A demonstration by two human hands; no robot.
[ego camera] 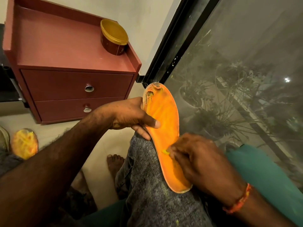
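Note:
An orange shoe insole (164, 115), torn at its far tip, lies along my raised knee in grey jeans (147, 177). My left hand (129, 117) grips its left edge, thumb pressed on the orange face. My right hand (196, 159) sits on the insole's lower half with curled fingertips rubbing a small yellow blob of glue (164, 151) onto it. A second insole (24, 143), smeared yellow, lies on the floor at the left.
A round tin with a yellow lid (114, 38) stands on a reddish two-drawer cabinet (73, 89) ahead. A dark-framed window (237, 79) runs along the right. A green cushion (265, 174) lies under my right arm. A bare foot (114, 163) rests on the pale floor.

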